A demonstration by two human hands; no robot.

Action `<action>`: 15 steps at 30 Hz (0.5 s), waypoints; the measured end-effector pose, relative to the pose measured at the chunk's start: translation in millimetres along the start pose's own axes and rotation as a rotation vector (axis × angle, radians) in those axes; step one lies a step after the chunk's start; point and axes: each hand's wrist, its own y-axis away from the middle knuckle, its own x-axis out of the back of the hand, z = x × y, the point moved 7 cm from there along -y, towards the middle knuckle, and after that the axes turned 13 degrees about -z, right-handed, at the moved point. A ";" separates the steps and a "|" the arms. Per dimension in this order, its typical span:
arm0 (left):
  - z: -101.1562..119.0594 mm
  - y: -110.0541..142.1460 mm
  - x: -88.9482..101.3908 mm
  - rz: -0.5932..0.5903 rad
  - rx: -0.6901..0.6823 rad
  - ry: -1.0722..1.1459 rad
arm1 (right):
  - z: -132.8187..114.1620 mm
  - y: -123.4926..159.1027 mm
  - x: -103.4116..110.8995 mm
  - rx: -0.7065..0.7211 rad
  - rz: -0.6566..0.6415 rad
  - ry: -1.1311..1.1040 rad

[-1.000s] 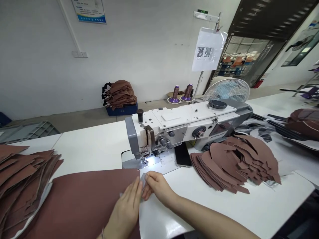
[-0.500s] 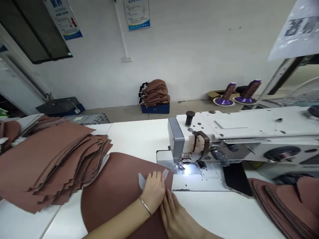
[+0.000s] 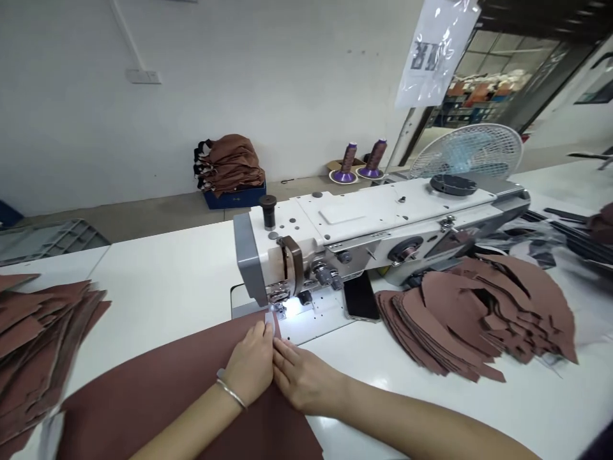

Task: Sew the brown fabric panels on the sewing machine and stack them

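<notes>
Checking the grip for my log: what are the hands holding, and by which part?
The left hand and right hand press a reddish-brown leather-like panel flat at its edge, beside the presser foot of a white sewing machine; neither pinches it.

The person's bare forearms [image 3: 412, 421] were slender and tapered to narrow hands [image 3: 301, 377]. A thin, polished silver bangle [image 3: 231, 394] hung loosely around the left wrist, just behind the left hand [image 3: 249, 364].

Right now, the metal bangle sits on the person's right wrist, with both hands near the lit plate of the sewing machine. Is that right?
Not quite: the head view shows the metal bangle on the left wrist, not the right. The left hand and right hand are near the lit plate of the sewing machine.
</notes>
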 end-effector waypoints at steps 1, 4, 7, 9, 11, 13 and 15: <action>2.2 -1.0 -0.2 0.013 0.003 0.000 | 0.2 2.1 -1.0 -0.004 0.007 -0.006; 4.7 -5.3 -1.2 0.046 0.011 0.008 | 1.4 5.5 -1.9 -0.025 0.038 -0.016; 6.1 -10.6 -0.6 0.076 0.012 0.001 | 5.0 7.2 -1.2 -0.035 0.041 -0.019; 8.1 -14.1 0.8 0.081 0.009 -0.002 | 9.2 8.7 0.5 -0.043 0.043 -0.024; 10.0 -17.2 1.7 0.064 0.009 0.005 | 13.4 10.4 3.2 -0.050 0.059 -0.030; 11.3 -19.4 2.3 0.049 0.012 0.007 | 16.0 11.6 4.9 -0.052 0.071 -0.034; 11.2 -20.8 2.7 0.049 0.017 0.003 | 16.6 12.1 5.2 -0.048 0.076 -0.036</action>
